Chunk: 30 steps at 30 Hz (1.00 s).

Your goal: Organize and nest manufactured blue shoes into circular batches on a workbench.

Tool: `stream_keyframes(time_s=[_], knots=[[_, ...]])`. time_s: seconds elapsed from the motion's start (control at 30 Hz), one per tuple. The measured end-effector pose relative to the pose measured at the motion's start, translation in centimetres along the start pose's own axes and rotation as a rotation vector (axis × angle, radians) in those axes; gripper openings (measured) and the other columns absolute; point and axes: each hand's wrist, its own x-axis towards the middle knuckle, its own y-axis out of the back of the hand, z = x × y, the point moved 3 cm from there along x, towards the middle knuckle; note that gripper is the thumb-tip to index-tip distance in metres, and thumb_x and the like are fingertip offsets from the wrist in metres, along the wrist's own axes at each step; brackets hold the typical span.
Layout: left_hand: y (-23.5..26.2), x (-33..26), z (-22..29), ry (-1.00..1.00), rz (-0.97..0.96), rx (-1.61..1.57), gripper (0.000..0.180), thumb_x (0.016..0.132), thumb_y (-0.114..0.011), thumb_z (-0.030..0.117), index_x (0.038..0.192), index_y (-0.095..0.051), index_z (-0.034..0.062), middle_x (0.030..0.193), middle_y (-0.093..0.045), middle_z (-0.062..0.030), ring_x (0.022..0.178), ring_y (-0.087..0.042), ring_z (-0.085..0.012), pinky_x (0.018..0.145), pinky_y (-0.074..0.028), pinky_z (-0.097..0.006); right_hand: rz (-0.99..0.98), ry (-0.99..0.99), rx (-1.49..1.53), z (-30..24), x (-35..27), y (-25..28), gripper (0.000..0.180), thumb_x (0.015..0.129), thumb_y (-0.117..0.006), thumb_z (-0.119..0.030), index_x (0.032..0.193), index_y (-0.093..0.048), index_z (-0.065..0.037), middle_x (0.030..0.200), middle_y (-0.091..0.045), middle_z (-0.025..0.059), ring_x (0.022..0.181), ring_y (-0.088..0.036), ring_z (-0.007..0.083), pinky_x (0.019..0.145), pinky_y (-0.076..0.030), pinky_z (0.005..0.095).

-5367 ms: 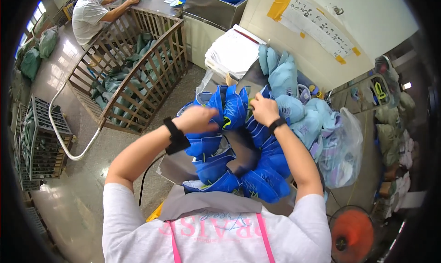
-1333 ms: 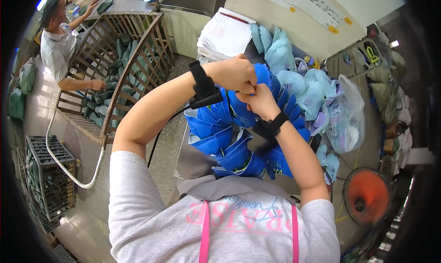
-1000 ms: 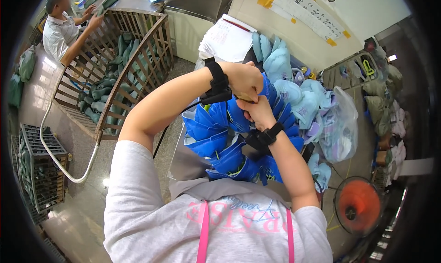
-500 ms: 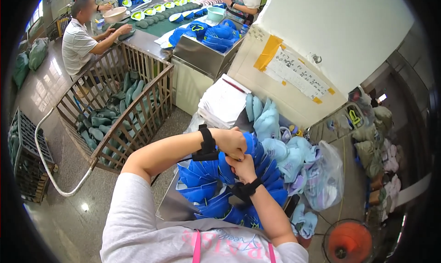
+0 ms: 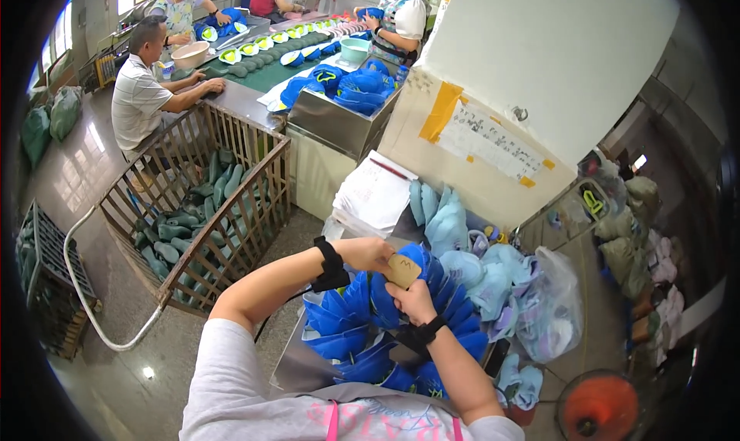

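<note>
Over a metal bin (image 5: 297,364) packed with blue shoe uppers (image 5: 339,318), both my hands are closed on one small flat tan card (image 5: 405,270) with a dark handwritten mark. My left hand (image 5: 368,254) pinches its left side. My right hand (image 5: 416,301) grips its lower edge from below, the thumb near the front. The blue uppers stand in a dense ring around and under my hands. I cannot tell whether the fingers also touch the upper behind the card. Dark straps circle both wrists.
Pale blue shoe uppers (image 5: 482,271) and a clear plastic bag (image 5: 551,310) lie to the right. A slatted crate (image 5: 223,244) of green shoe lasts stands left. White papers (image 5: 374,194) sit ahead. People work at a far table; an orange-red round object (image 5: 597,410) is at lower right.
The tan card, mostly hidden between my fingers before, now shows its marked face. My hands have moved slightly apart around it. The view has shifted, showing more of the far table.
</note>
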Motion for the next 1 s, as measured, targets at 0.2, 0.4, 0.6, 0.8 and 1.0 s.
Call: stream_keyframes(time_s=[0.2, 0.4, 0.6, 0.8, 1.0], knots=[[-0.3, 0.3, -1.8, -0.169, 0.23, 0.022, 0.024, 0.074, -0.065, 0.021, 0.079, -0.058, -0.0008, 0.073, -0.055, -0.0153, 0.07, -0.056, -0.0333, 0.061, -0.045, -0.038, -0.013, -0.019, -0.077, -0.5, 0.5, 0.6, 0.017, 0.076, -0.066, -0.017, 0.075, -0.062, -0.001, 0.052, -0.052, -0.0012, 0.043, -0.046, 0.007, 0.041, -0.035, 0.0234], [0.3, 0.2, -1.8, -0.019, 0.142, 0.078, 0.023, 0.075, -0.067, 0.016, 0.071, -0.056, -0.0041, 0.072, -0.055, -0.0131, 0.064, -0.056, -0.0276, 0.057, -0.044, -0.035, -0.101, -0.153, 0.011, -0.5, 0.8, 1.0, 0.015, 0.081, -0.063, -0.017, 0.075, -0.059, -0.003, 0.055, -0.05, -0.0016, 0.043, -0.044, 0.006, 0.039, -0.032, 0.0198], [0.0, -0.1, -1.4, 0.112, 0.119, -0.114, 0.022, 0.075, -0.068, 0.014, 0.07, -0.058, -0.0048, 0.066, -0.052, -0.012, 0.057, -0.055, -0.0252, 0.051, -0.043, -0.032, -0.164, -0.268, 0.162, 0.2, 0.6, 0.9, 0.014, 0.08, -0.064, -0.016, 0.074, -0.059, -0.004, 0.055, -0.051, -0.0016, 0.042, -0.042, 0.0059, 0.038, -0.03, 0.0196], [-0.6, -0.3, -1.4, 0.018, 0.155, 0.038, 0.019, 0.073, -0.068, 0.014, 0.074, -0.06, -0.0029, 0.066, -0.053, -0.0125, 0.061, -0.055, -0.0277, 0.055, -0.043, -0.035, -0.176, -0.232, 0.193, -0.9, 0.4, 0.2, 0.012, 0.078, -0.064, -0.011, 0.086, -0.058, -0.006, 0.059, -0.051, -0.0027, 0.042, -0.043, 0.0058, 0.036, -0.028, 0.0197], [-0.5, -0.6, -1.0, -0.015, 0.213, 0.118, 0.019, 0.071, -0.069, 0.014, 0.077, -0.06, -0.0018, 0.071, -0.053, -0.0117, 0.065, -0.054, -0.03, 0.058, -0.042, -0.037, -0.221, -0.337, 0.277, -1.7, 0.8, -0.1, 0.019, 0.078, -0.064, -0.009, 0.095, -0.057, -0.01, 0.062, -0.051, -0.0033, 0.042, -0.042, 0.0056, 0.035, -0.027, 0.0189]])
